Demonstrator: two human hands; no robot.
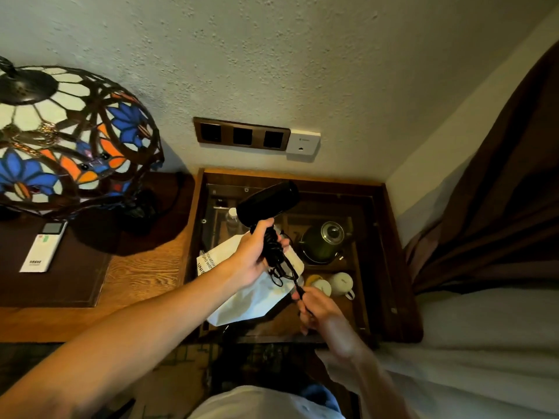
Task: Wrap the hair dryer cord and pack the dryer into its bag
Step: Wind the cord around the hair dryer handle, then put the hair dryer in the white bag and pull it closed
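We wrap the cord around the hair dryer handle.

Our left hand grips the black hair dryer by its handle above the white bag, and our right hand pinches the cord tight.

Black hair dryer, white bag, blue-orange stained-glass lamp.
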